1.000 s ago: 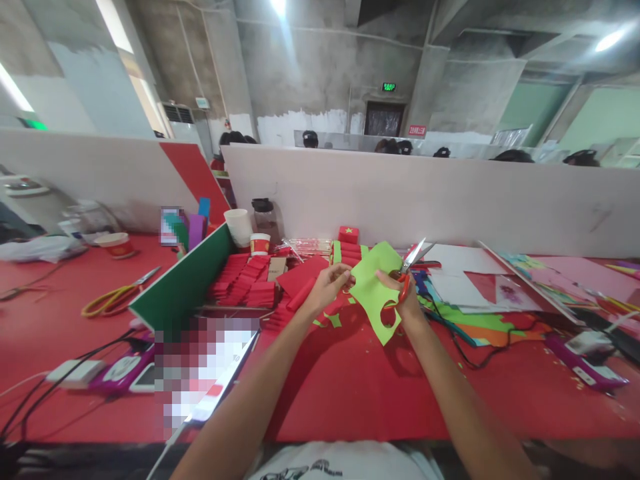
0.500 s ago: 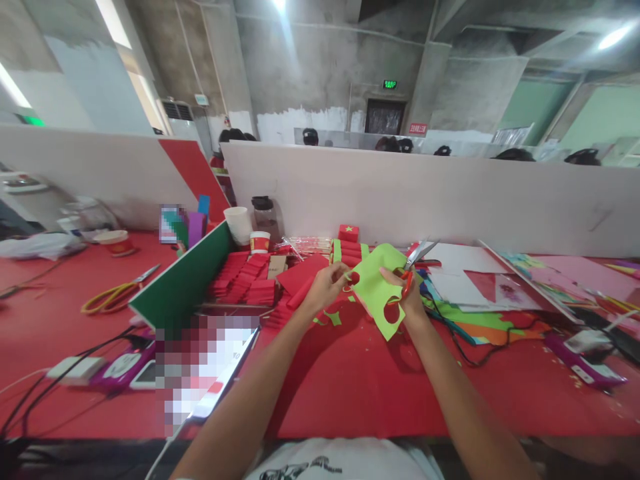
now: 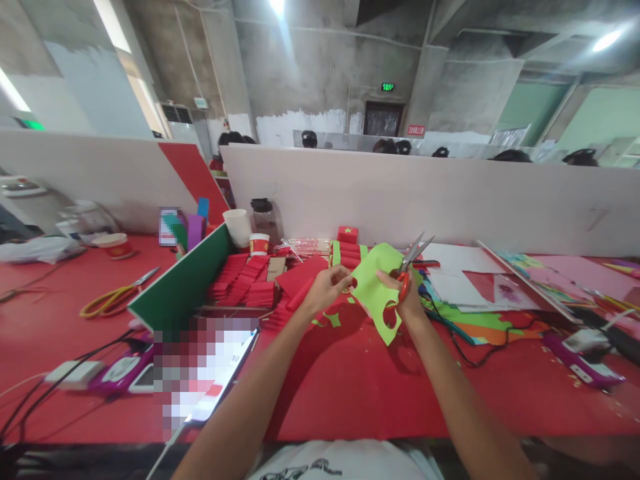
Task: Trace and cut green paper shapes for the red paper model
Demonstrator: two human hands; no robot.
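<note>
In the head view my right hand point(image 3: 411, 303) is closed around red-handled scissors point(image 3: 413, 253), whose blades point up and stand apart. The same hand also holds a lime-green sheet point(image 3: 377, 277) with round cutouts along its lower edge. At the sheet's left edge my left hand point(image 3: 330, 287) pinches with thumb and fingers. A small dark red patch and a bit of green show at those fingertips; what they grip is too small to make out. Green scraps point(image 3: 333, 319) lie on the red table point(image 3: 350, 387) below.
Stacked red pieces point(image 3: 250, 287) fill the area left of centre beside a green board point(image 3: 180, 283). A pixelated lit tablet point(image 3: 220, 373) lies front left. Yellow-handled scissors point(image 3: 113, 300) rest farther left. White sheets point(image 3: 453, 287) and a black cable point(image 3: 470, 360) are on the right.
The green sheet has tilted a little and its lower corner has dropped. The scissors have turned slightly, with their blades wider apart. My left hand stays by the sheet's left edge.
</note>
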